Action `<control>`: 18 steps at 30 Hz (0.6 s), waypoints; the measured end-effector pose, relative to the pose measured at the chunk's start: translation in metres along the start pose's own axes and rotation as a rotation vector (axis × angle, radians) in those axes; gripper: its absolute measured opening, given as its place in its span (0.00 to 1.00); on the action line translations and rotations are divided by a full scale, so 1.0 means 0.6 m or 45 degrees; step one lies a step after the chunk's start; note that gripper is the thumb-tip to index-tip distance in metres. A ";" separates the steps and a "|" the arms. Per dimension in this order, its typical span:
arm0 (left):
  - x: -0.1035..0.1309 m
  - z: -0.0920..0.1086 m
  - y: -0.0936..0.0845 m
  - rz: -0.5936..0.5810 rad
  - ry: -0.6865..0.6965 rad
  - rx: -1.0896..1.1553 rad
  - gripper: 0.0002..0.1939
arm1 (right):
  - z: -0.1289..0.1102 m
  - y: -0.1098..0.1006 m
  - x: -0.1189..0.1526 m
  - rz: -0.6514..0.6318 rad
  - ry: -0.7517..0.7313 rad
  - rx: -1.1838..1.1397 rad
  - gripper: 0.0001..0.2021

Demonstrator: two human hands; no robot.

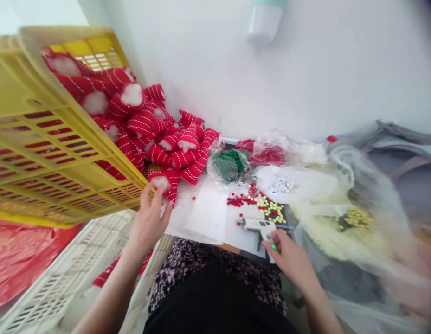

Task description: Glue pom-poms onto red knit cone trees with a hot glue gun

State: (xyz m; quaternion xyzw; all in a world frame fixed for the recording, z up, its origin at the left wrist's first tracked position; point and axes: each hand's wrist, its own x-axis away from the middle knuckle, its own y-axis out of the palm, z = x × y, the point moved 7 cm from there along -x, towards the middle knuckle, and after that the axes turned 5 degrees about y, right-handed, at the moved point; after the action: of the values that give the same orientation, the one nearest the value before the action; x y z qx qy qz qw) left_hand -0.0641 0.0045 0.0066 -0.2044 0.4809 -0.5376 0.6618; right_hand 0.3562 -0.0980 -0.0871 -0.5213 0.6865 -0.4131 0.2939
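Observation:
My left hand is at the lower corner of the yellow crate, its fingers apart. Its fingertips overlap the white stuffed end of a red cloth cone with white stitched stripes; whether they press on it I cannot tell. My right hand has its fingers closed round the handle of a white glue gun, whose nozzle points left over the white paper. Small red pompoms and yellow ones lie loose just beyond the gun.
A tilted yellow crate spills many red striped cones onto the table. Bags of green pompoms and red pompoms stand by the wall. White pieces lie nearby. Clear plastic bags fill the right; a white crate sits lower left.

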 end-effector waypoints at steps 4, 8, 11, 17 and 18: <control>-0.080 0.018 0.065 0.011 -0.055 0.001 0.39 | 0.002 0.011 0.004 0.082 0.097 -0.146 0.12; -0.065 0.040 0.074 0.170 -0.030 0.188 0.36 | 0.010 0.017 0.011 0.243 0.233 -0.553 0.21; 0.005 0.100 0.080 0.156 0.084 0.426 0.35 | 0.011 0.013 0.019 0.343 0.272 -0.953 0.25; 0.126 0.170 0.143 -0.263 0.102 0.971 0.27 | 0.011 0.001 0.033 0.323 0.421 -1.443 0.24; 0.129 0.161 0.144 -0.244 0.079 0.979 0.25 | 0.010 0.003 0.035 0.268 0.439 -1.479 0.23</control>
State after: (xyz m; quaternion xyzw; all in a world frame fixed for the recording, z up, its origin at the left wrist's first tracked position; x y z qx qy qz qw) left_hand 0.0601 -0.0605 -0.0496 0.0306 0.2430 -0.7437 0.6221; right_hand 0.3544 -0.1195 -0.0909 -0.4513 0.8848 -0.0188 -0.1143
